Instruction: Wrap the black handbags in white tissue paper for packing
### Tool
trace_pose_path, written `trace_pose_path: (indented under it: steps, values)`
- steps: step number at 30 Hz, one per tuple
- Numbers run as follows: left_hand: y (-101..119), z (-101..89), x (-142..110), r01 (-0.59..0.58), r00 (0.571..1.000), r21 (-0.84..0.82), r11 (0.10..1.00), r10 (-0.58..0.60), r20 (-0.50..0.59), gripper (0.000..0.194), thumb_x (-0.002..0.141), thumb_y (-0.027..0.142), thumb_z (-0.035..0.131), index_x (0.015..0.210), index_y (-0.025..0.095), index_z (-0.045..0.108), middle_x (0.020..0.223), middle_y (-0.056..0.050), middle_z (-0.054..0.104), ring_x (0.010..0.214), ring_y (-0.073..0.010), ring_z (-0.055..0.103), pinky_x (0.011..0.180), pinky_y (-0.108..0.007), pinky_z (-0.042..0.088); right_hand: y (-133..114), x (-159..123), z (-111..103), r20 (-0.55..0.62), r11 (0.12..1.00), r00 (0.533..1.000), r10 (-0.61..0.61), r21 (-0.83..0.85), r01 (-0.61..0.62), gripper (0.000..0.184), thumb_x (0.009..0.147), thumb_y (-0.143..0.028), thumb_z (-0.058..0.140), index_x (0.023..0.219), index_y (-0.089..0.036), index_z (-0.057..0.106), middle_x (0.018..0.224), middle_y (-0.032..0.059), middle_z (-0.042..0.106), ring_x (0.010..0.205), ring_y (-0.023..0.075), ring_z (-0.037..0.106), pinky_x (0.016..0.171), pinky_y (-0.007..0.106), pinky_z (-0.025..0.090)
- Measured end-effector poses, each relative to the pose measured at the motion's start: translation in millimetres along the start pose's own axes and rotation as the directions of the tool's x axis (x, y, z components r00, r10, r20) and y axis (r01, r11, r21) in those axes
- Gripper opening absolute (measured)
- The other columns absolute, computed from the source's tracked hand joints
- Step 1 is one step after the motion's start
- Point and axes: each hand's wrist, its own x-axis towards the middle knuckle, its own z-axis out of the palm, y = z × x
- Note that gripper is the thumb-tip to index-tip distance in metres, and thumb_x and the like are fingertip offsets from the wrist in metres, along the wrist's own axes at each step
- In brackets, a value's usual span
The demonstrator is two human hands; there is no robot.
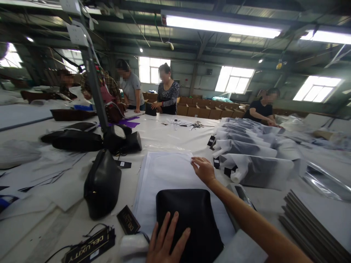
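Note:
A black leather-like bag (192, 219) lies flat on a stack of thin white sheets (164, 168) in front of me. My left hand (167, 241) rests on the bag's left part, fingers spread and laid flat. Farther out, my right hand (203, 170) pinches the far right corner of the top sheet between thumb and fingers. Beside the bag's lower left lies a black hang tag (128, 220) with gold lettering. Another lettered tag (90, 244) with a black cord sits nearer the table's front.
An upright black bag (102, 184) stands left of the sheets, with more black bags (76, 140) behind it. Wrapped bags (255, 170) line the right side, near stacked grey boards (312, 226). A metal post (94, 73) rises at left. Several people work around the table.

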Motion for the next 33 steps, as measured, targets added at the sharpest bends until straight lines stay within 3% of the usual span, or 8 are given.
trace_pose_path:
  steps: [8, 11, 15, 19, 24, 27, 30, 33]
  values:
    - [2, -36.6, 12, 0.002, 0.991, -0.140, 0.990, 0.017, 0.131, 0.076, 0.080, 0.013, 0.062, 0.150, 0.029, 0.036, 0.161, -0.011, 0.024, 0.143, -0.0383, 0.030, 0.102, -0.058, 0.047, -49, -55, -83, -0.150, 0.960, 0.953, -0.262, 0.062, 0.273, 0.017, 0.092, -0.018, 0.053, 0.097, -0.026, 0.068, 0.132, 0.0030, 0.062, 0.119, 0.0203, 0.059, 0.114, 0.045, 0.034]
    - [-1, -44.0, 18, -0.010, 0.984, -0.201, 0.980, 0.046, 0.172, 0.071, 0.081, 0.011, 0.061, 0.147, 0.030, 0.040, 0.161, -0.008, 0.025, 0.145, -0.0380, 0.025, 0.105, -0.062, 0.043, -61, -74, -100, -0.107, 0.926, 0.929, -0.355, 0.096, 0.365, 0.020, 0.087, -0.011, 0.052, 0.094, -0.024, 0.065, 0.139, 0.0042, 0.057, 0.126, 0.0210, 0.053, 0.117, 0.047, 0.029]
    - [-13, -47.3, 25, -0.057, 0.970, -0.311, 0.949, 0.127, 0.209, 0.067, 0.080, 0.008, 0.064, 0.141, 0.033, 0.048, 0.158, -0.004, 0.033, 0.146, -0.0344, 0.025, 0.108, -0.063, 0.038, -67, -88, -108, 0.021, 0.923, 0.936, -0.351, 0.173, 0.342, 0.024, 0.076, -0.007, 0.053, 0.092, -0.023, 0.060, 0.136, 0.0057, 0.059, 0.132, 0.0232, 0.048, 0.118, 0.051, 0.023]
    - [-20, -51.5, 28, -0.057, 0.972, -0.376, 0.925, 0.138, 0.192, 0.061, 0.080, 0.008, 0.064, 0.136, 0.030, 0.052, 0.153, -0.005, 0.042, 0.143, -0.0320, 0.033, 0.109, -0.057, 0.043, -70, -97, -112, 0.070, 0.929, 0.944, -0.322, 0.215, 0.301, 0.029, 0.071, -0.005, 0.052, 0.094, -0.023, 0.058, 0.108, 0.0039, 0.070, 0.119, 0.0211, 0.058, 0.118, 0.052, 0.020]
    - [-16, -68.5, 34, 0.017, 0.999, -0.365, 0.931, -0.030, -0.030, 0.031, 0.095, 0.017, 0.053, 0.125, 0.024, 0.060, 0.122, -0.007, 0.067, 0.112, -0.0215, 0.065, 0.095, -0.036, 0.056, -80, -117, -117, 0.087, 0.938, 0.945, -0.316, 0.178, 0.298, 0.050, 0.073, -0.004, 0.052, 0.119, -0.022, 0.055, 0.103, 0.0037, 0.068, 0.105, 0.0201, 0.062, 0.119, 0.052, 0.020]
    - [-16, -79.9, 50, 0.001, 0.993, -0.243, 0.970, -0.030, -0.116, 0.042, 0.093, 0.021, 0.058, 0.134, 0.026, 0.053, 0.136, -0.010, 0.058, 0.128, -0.0274, 0.053, 0.106, -0.046, 0.046, -85, -130, -118, 0.094, 0.925, 0.926, -0.365, 0.146, 0.350, 0.054, 0.079, -0.005, 0.051, 0.130, -0.023, 0.052, 0.103, 0.0039, 0.067, 0.104, 0.0196, 0.061, 0.118, 0.052, 0.022]
    - [-19, -79.6, 66, -0.083, 0.996, -0.168, 0.982, 0.085, 0.005, 0.058, 0.086, 0.020, 0.068, 0.140, 0.027, 0.048, 0.152, -0.012, 0.042, 0.144, -0.0351, 0.031, 0.115, -0.063, 0.027, -87, -141, -119, 0.080, 0.913, 0.913, -0.400, 0.116, 0.390, 0.037, 0.087, -0.009, 0.051, 0.119, -0.025, 0.061, 0.094, 0.0017, 0.067, 0.097, 0.0178, 0.062, 0.118, 0.050, 0.024]
    - [-20, -67.7, 66, -0.163, 0.973, -0.214, 0.963, 0.193, 0.126, 0.039, 0.088, 0.017, 0.063, 0.126, 0.025, 0.061, 0.143, -0.010, 0.054, 0.138, -0.0322, 0.043, 0.113, -0.062, 0.031, -87, -154, -122, 0.049, 0.905, 0.906, -0.420, 0.100, 0.414, 0.022, 0.093, -0.015, 0.051, 0.103, -0.026, 0.067, 0.089, 0.0002, 0.067, 0.088, 0.0157, 0.063, 0.116, 0.048, 0.029]
